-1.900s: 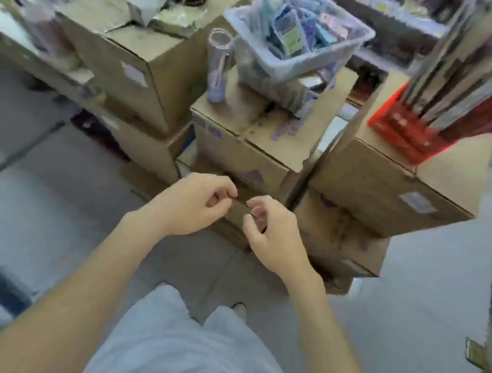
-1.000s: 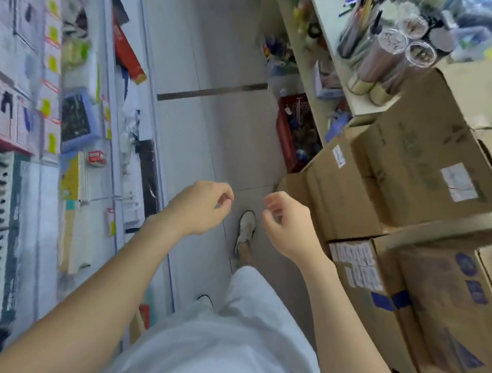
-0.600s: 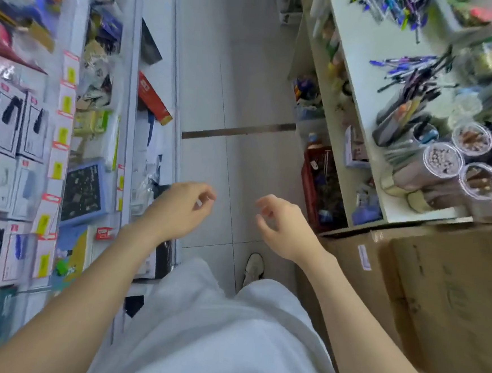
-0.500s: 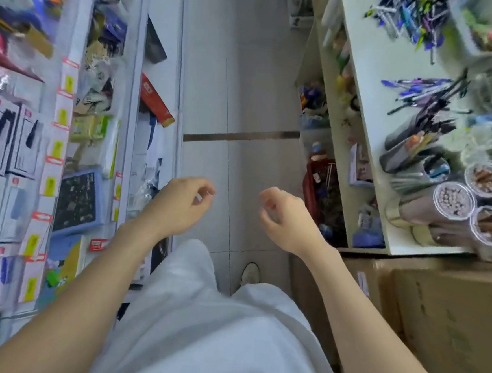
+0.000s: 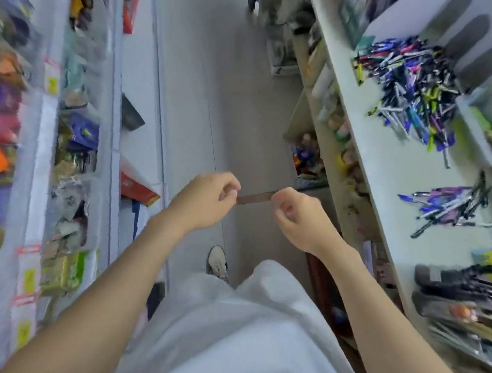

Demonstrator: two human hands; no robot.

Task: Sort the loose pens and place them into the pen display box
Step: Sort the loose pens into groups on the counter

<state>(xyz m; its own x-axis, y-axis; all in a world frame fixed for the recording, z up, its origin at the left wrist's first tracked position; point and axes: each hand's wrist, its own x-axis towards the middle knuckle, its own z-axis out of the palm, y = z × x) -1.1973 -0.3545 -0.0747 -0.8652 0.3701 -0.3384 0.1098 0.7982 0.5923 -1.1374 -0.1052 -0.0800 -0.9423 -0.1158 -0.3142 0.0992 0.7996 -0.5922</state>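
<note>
Rightward, loose pens (image 5: 412, 81); hands (image 5: 205, 200) (image 5: 298, 217) curled.

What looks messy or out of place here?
Pens lie in a tangled heap on the counter, pointing every way. A smaller pile sprawls nearer the person, just as jumbled.

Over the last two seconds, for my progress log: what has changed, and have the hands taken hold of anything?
The view turned from the cardboard boxes to the aisle, and the white shelf with heaps of loose pens came into sight. Nothing was taken or let go. The left hand and right hand stayed raised, fingers curled, nothing visible in them; the brown bar between them is a floor strip.
</note>
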